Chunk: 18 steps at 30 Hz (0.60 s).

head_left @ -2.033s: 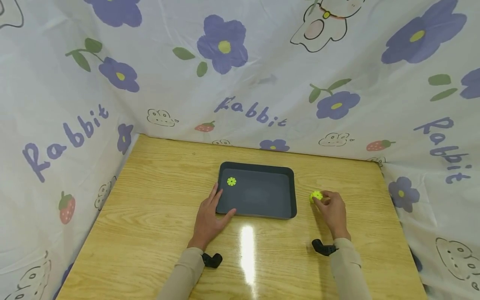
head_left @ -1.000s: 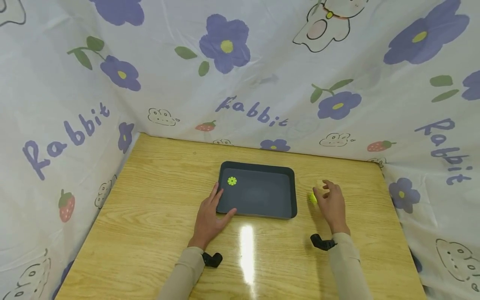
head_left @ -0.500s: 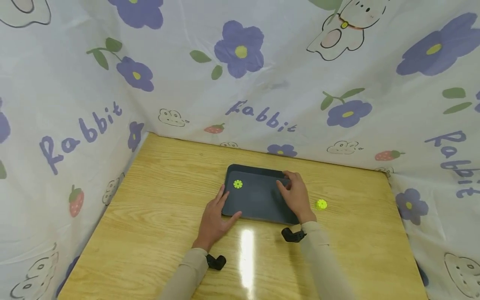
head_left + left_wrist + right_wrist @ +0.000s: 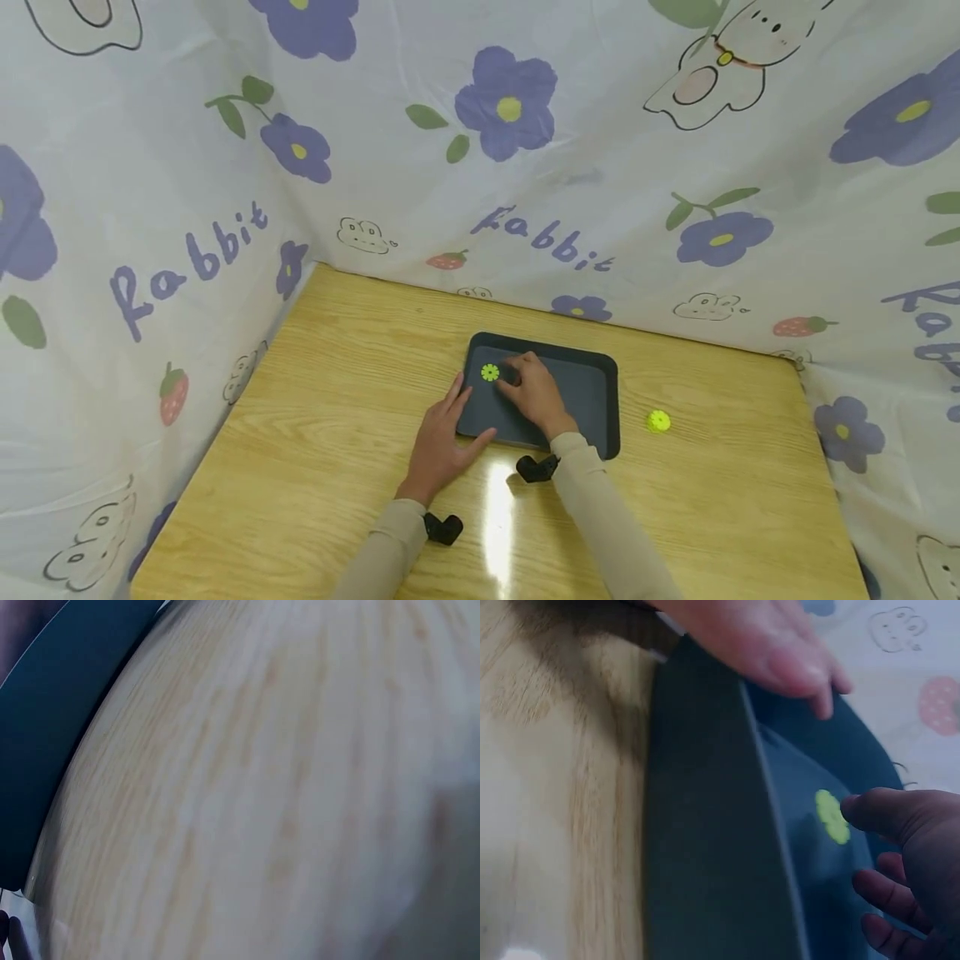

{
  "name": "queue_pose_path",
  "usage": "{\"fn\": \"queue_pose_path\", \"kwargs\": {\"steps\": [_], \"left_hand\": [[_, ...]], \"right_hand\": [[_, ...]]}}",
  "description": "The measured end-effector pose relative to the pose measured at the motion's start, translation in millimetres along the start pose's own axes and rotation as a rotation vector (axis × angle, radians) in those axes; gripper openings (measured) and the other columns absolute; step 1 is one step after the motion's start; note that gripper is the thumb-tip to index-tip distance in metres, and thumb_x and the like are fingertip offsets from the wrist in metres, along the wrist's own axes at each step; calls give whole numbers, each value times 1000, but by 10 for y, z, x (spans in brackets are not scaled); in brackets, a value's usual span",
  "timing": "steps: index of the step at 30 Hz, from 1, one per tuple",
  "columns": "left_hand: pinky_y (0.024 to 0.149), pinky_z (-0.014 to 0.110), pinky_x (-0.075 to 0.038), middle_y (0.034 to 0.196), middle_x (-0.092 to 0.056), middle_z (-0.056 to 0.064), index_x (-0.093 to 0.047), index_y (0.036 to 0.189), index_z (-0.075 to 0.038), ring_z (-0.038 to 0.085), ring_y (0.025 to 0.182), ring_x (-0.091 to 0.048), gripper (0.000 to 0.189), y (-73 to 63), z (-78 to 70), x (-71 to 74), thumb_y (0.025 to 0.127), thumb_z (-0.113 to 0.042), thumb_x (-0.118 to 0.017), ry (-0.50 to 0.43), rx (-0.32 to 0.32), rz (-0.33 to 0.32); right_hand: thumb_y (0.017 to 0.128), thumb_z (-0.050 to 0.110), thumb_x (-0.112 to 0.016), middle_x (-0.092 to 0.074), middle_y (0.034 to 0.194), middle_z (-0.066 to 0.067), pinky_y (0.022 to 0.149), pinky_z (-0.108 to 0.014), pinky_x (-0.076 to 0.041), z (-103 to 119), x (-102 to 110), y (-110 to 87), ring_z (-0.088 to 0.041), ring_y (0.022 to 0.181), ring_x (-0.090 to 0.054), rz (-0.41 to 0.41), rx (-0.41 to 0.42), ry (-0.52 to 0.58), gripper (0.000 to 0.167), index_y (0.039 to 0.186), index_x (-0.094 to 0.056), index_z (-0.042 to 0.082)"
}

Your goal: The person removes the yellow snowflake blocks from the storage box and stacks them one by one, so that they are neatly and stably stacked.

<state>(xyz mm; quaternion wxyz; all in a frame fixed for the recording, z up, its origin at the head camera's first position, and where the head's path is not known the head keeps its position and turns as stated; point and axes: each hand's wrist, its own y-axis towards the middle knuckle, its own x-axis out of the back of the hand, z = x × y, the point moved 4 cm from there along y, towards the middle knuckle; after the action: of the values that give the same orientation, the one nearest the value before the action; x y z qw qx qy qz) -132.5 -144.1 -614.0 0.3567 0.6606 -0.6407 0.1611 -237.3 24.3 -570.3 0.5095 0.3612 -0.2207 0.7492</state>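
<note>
A yellow-green scalloped disc (image 4: 490,372) lies in the left part of a dark grey tray (image 4: 577,379). My right hand (image 4: 536,396) hovers over the tray with thumb and fingers bent and apart, just right of that disc. In the right wrist view one fingertip overlaps the edge of the disc (image 4: 832,817); whether they touch is unclear. Nothing shows between the fingers. My left hand (image 4: 437,446) rests at the tray's left front corner, fingers along the left rim and thumb by the front. A wall of the tray (image 4: 67,712) fills the left wrist view's left side.
A small stack of like yellow-green pieces (image 4: 658,421) sits on the wooden table (image 4: 735,475), right of the tray. White printed cloth (image 4: 412,175) hangs behind the table and at both sides. A bright light reflection (image 4: 498,525) lies on the front tabletop.
My right hand has lifted from the yellow-green stack and crossed left over the tray to the disc. My left hand stays at the tray corner. The head view has shifted slightly.
</note>
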Motion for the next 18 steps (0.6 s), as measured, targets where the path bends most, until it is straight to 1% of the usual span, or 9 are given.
{"fn": "queue_pose_path", "kwargs": {"steps": [3,5,7,11,15,18], "left_hand": [[117,58,-37,172,-22,-1,-45,156,-6,36,144,-43,85,-11,-4,-16,94,-58,-69,-2,-1,-2],[117,58,-37,172,-22,-1,-45,156,-5,36,144,-44,85,-15,-6,-26,94,-58,-69,-7,-2,-1],[116,59,-36,172,-23,1,-45,156,-5,36,145,-43,85,-20,-10,-32,94,-58,-69,-10,-6,-1],[117,57,-36,172,-22,1,-45,156,-5,35,145,-43,84,-15,-8,-42,95,-58,-68,2,-14,5],[117,57,-37,172,-21,0,-45,157,-6,35,144,-44,84,-5,4,-33,95,-57,-69,21,-25,-1],[116,58,-37,172,-21,-1,-45,157,-6,36,143,-45,83,-3,17,-18,95,-56,-70,22,-27,-6]], "right_hand": [[94,21,-79,-62,120,-18,81,-45,-59,2,-82,48,-26,90,-66,23,-1,-27,48,135,-67,0],[93,23,-80,-62,121,-18,89,-48,-58,-2,-128,77,-30,100,-66,37,-8,-45,52,137,-65,0],[92,24,-81,-61,121,-19,94,-50,-56,-7,-163,104,-32,106,-65,51,-16,-59,55,138,-64,-1],[92,24,-82,-59,118,-17,92,-50,-56,-22,-208,137,-31,103,-64,74,-36,-76,53,137,-66,1],[91,23,-83,-60,118,-16,93,-50,-55,-32,-217,157,-32,105,-64,63,-47,-67,42,128,-73,4],[91,23,-83,-61,119,-16,95,-51,-55,-32,-217,161,-33,107,-65,57,-44,-64,39,123,-73,4]]}}
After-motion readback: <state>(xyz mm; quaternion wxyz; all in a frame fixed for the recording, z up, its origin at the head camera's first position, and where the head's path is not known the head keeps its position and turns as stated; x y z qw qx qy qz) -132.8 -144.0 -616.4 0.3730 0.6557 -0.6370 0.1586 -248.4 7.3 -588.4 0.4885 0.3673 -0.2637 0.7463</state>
